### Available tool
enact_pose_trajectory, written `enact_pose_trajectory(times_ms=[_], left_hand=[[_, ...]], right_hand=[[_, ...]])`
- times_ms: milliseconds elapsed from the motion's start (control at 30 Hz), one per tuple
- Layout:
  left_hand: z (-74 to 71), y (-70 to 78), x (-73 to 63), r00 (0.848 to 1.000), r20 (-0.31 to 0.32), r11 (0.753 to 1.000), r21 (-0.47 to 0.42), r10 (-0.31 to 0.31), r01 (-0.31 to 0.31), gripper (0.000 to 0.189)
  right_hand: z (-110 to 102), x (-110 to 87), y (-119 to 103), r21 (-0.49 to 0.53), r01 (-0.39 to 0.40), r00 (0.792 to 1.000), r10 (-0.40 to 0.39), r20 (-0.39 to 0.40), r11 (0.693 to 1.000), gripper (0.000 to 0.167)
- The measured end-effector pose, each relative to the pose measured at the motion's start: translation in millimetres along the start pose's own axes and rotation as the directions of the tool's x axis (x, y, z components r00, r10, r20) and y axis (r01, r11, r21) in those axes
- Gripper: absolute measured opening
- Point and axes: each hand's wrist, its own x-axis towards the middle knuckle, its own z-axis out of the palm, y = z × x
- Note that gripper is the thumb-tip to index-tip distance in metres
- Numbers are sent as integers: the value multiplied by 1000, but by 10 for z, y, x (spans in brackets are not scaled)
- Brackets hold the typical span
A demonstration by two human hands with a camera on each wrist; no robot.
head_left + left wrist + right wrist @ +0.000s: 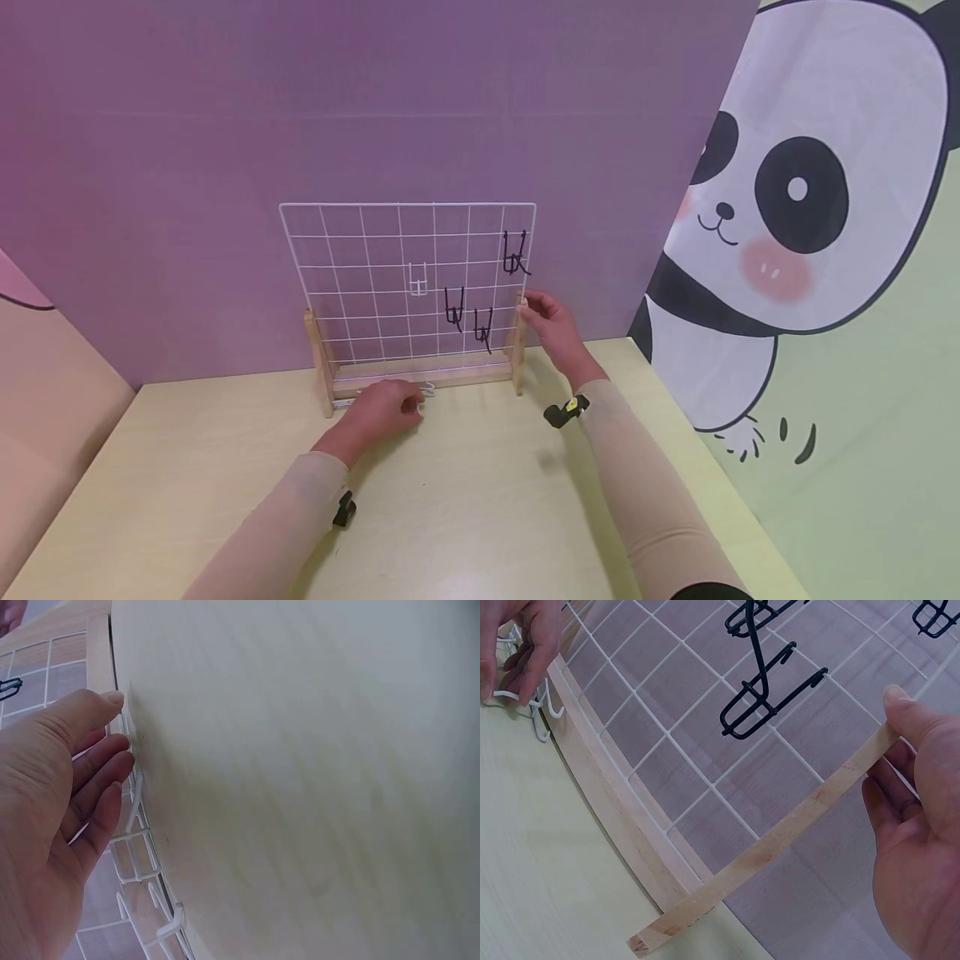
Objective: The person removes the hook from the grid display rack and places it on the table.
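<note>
A white wire grid panel [408,203] stands upright in a wooden stand [324,375]. My right hand [553,327] grips the top of the stand's right post [772,840], thumb in front and fingers behind. Low at the stand's front, my left hand [382,412] hovers by loose white wire hooks [174,924], its fingers loosely bent and the thumb apart. Whether it touches a hook [553,701] I cannot tell. Three black hooks [454,317] hang on the grid's right half, one near the top right. Near the grid's middle hangs a white hook [417,291].
The pale wooden table [465,517] extends in front of the stand. A purple wall panel [405,100] rises close behind the grid. To the right is a wall with a panda picture [862,275].
</note>
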Motion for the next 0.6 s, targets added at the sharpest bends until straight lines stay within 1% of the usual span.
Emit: enact_pose_trajectory(times_ms=[133,600], left_hand=[[15,-14,10,1000,9,1000,-10,-6,6,23],[-2,6,2,1000,13,999,-42,-15,16,23]], right_hand=[[-1,1,-3,2,0,1000,0,2,1000,37],[4,-6,-6,11,-17,1000,17,0,1000,37]])
